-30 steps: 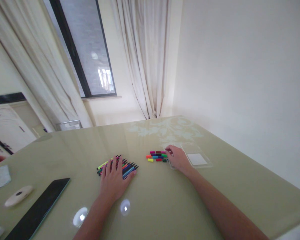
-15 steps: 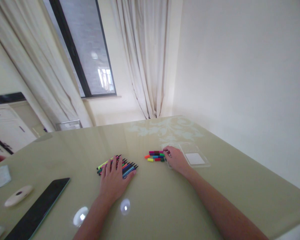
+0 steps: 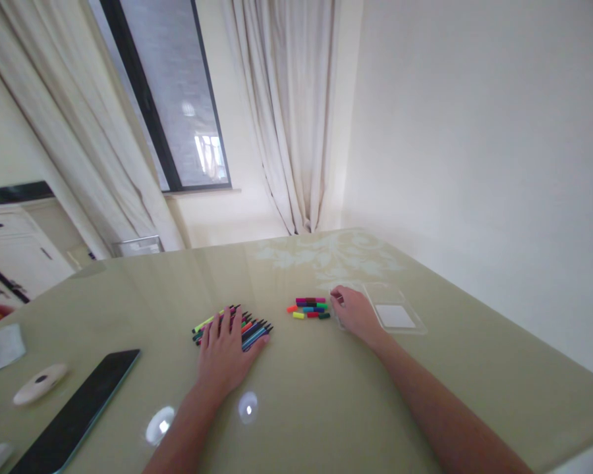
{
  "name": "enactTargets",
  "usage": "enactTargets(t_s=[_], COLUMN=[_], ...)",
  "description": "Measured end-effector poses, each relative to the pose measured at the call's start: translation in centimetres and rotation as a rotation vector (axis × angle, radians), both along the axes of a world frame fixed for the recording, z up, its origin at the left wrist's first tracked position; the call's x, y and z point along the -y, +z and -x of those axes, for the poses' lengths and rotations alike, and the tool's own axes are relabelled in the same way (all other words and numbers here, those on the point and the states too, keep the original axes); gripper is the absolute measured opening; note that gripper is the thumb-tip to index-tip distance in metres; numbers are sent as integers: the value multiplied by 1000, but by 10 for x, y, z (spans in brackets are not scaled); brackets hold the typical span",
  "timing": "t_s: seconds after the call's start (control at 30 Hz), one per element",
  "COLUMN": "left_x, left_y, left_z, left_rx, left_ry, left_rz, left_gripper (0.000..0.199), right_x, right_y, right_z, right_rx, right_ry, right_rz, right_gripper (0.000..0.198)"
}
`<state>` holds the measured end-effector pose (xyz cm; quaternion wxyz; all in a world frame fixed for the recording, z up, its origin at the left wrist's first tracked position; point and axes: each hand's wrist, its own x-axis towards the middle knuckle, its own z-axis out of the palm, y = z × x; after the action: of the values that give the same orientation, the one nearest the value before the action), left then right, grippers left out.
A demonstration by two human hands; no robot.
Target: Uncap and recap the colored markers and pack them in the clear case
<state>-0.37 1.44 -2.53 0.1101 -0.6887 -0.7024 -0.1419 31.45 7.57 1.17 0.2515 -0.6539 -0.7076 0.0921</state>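
Note:
My left hand (image 3: 226, 352) lies flat with its fingers spread over a pile of uncapped felt-tip pens (image 3: 257, 333). The pens' dark tips point to the upper right, and part of the pile is hidden under my fingers. My right hand (image 3: 354, 313) is closed on the left side of a clear plastic case (image 3: 415, 322), which lies opened out on the table. Inside its right half shows a white card (image 3: 395, 316). Just left of that hand are several loose coloured pen caps (image 3: 310, 308), apart from the pens.
The glossy table (image 3: 316, 401) reaches toward a curtain and a wall. At left lie a black tablet (image 3: 82, 408), a white oval object (image 3: 40, 384) and a pale folded sheet (image 3: 0, 350). A white cabinet (image 3: 20, 243) stands beyond.
My right hand has moved slightly right, and the plastic case has slid right with it, away from the caps. My left hand stays in place on the pens.

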Motion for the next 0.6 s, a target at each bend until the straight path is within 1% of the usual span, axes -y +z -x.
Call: enactTargets(t_s=[0.27,0.4,0.47,0.53,0.6], left_x=[-8,-12,-12,-10,-7], left_y=[-1,-1,-1,2,7], left_z=[19,24,23,19,14], left_rx=[0,7,15,29,54], left_ry=[27,36,30,12,-32], left_rz=[29,34,28,11,-11], left_gripper=[86,87,86,86,78], right_x=[2,6,9,12,12], right_y=[6,7,7,7,8], right_z=[0,4,9,18,30], right_rx=[131,253,262,241,220], right_ry=[-63,-70,-28,62,164], right_rz=[12,-90,-154,-193,-204], right_gripper=[19,21,22,21,20])
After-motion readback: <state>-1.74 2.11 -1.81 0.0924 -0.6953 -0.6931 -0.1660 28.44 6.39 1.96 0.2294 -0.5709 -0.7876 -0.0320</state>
